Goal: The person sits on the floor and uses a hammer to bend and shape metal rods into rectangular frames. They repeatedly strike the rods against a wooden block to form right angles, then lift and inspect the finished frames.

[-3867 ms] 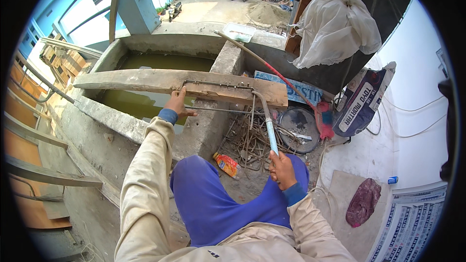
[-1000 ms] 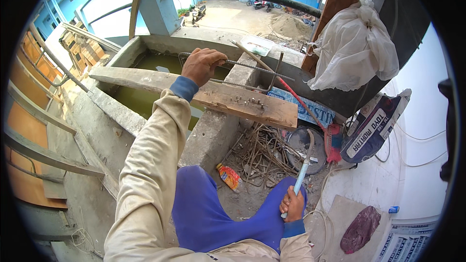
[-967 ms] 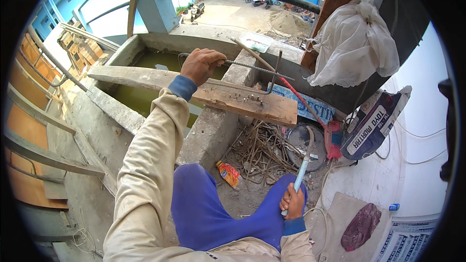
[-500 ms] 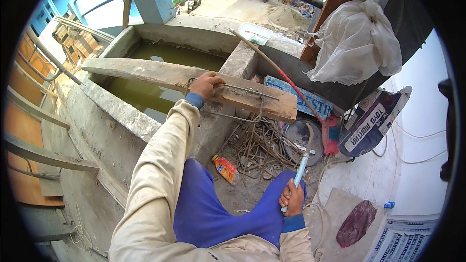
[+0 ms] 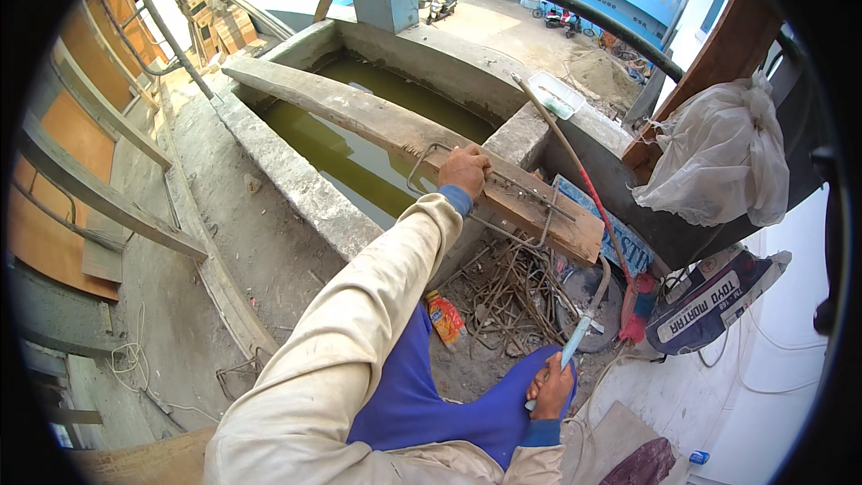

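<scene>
My left hand (image 5: pixel 464 169) is closed on a bent steel rod loop (image 5: pixel 422 166), roughly rectangular, lying across a thick wooden plank (image 5: pixel 359 112). Part of the loop hangs past the plank's near side. Small metal pegs or nails stand on the plank beside my fingers. Lower right, over my knee, my right hand (image 5: pixel 549 388) grips the light-blue handle of a hooked bar (image 5: pixel 576 338). Its curved rusty end rises toward the plank's near end, and I cannot tell whether they touch.
The plank spans a concrete tank (image 5: pixel 305 202) of green water. Below its end lie several rusty rods (image 5: pixel 512 301) and an orange packet (image 5: pixel 444 319). A red-and-wood pole (image 5: pixel 575 157), a white plastic bag (image 5: pixel 718 153) and a dark mortar sack (image 5: pixel 705 305) are at right.
My view has swung left, so the scene sits farther right and lower. More of the loop's left end shows beside my left hand. Both hands keep their grips.
</scene>
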### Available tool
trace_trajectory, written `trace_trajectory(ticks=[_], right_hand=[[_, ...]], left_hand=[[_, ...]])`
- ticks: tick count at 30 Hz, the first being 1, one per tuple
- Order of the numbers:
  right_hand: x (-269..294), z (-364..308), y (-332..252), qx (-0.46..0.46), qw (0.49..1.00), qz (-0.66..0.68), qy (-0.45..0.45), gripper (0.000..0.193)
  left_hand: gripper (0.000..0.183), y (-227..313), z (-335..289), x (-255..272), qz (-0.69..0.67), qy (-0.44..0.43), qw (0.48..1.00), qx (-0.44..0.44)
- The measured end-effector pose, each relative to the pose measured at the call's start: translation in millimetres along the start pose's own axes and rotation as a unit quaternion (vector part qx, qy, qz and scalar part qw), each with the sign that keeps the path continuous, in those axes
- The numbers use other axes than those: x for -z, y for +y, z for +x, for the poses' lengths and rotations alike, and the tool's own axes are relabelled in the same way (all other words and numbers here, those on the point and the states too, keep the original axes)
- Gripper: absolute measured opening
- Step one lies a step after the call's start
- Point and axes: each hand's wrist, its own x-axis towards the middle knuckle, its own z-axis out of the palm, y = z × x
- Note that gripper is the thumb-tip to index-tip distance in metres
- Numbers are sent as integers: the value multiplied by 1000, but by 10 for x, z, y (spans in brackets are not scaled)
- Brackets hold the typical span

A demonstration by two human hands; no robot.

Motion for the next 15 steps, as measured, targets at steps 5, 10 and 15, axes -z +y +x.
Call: trace_trajectory(ticks=[5,10,15], right_hand=[[-148,58,-234,110,988,-96,-45,34],[-399,138,-467,125,974,-171,-75,32],[-778,171,-555,93,986,-112,-84,31]], left_hand=[[14,-84,114,5,23,-26,999,-11],[24,-195,81,-58,-2,-88,995,-37],[46,-143,-123,-51,97,-98,985,-106]])
